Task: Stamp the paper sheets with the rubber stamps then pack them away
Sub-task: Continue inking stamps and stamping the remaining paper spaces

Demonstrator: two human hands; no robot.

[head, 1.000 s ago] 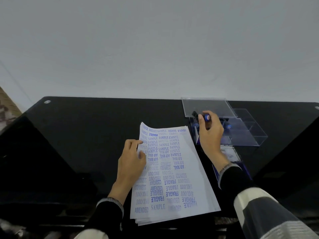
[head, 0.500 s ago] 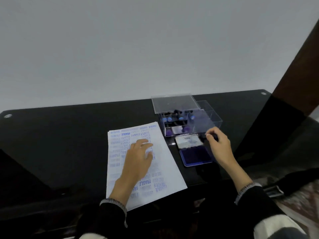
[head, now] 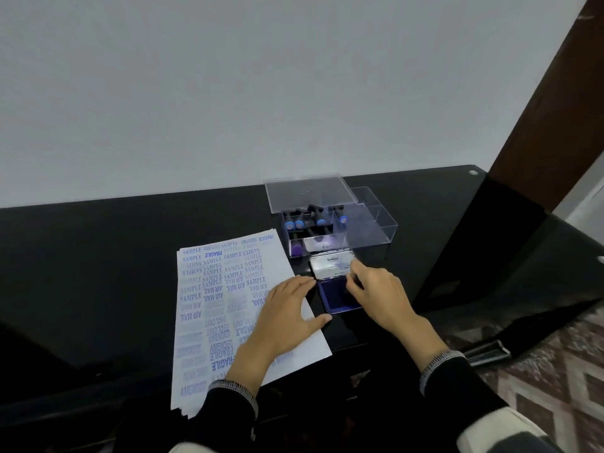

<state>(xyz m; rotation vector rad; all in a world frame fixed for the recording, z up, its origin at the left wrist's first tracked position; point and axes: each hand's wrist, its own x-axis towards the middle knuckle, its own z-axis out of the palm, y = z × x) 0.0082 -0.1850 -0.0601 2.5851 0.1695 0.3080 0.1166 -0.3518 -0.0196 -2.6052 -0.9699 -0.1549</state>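
Left hand (head: 287,317) flat on stamped sheets (head: 225,308), right hand (head: 380,294) at ink pad (head: 336,289) (lid open)

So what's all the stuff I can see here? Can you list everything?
paper sheets: one stack, white with blue stamped words, on the table's left part
ink pad: one, dark blue, lid open, right of the sheets
clear box: one, see-through, lid up, behind the ink pad
rubber stamps: several, black with blue ends, inside the clear box
table: one, black and glossy
wall: grey-white, behind the table
patterned floor: brown and pale, at the right
left hand: flat on the sheets
right hand: over the ink pad, fingers at its lid
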